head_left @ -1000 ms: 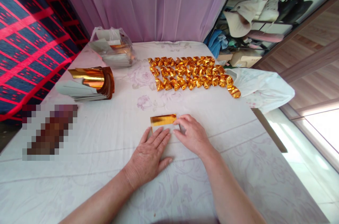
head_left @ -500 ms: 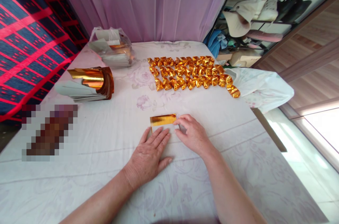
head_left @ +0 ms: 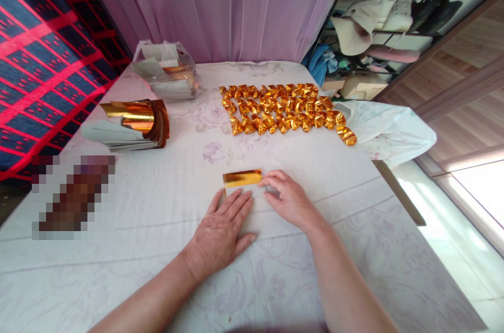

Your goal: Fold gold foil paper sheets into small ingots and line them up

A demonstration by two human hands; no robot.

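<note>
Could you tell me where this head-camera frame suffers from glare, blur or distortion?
Head view: daylight blows out the floor at lower right; the gold foil sheet and folded gold pieces throw bright glints; a pixelated block hides something on the cloth at left; wide-angle bending curves the shelf edges; the left hand and right hand stay sharp.

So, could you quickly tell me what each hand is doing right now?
Left hand: open, flat on the gold paper.
Right hand: fingertips pinching the paper's right edge.
</note>
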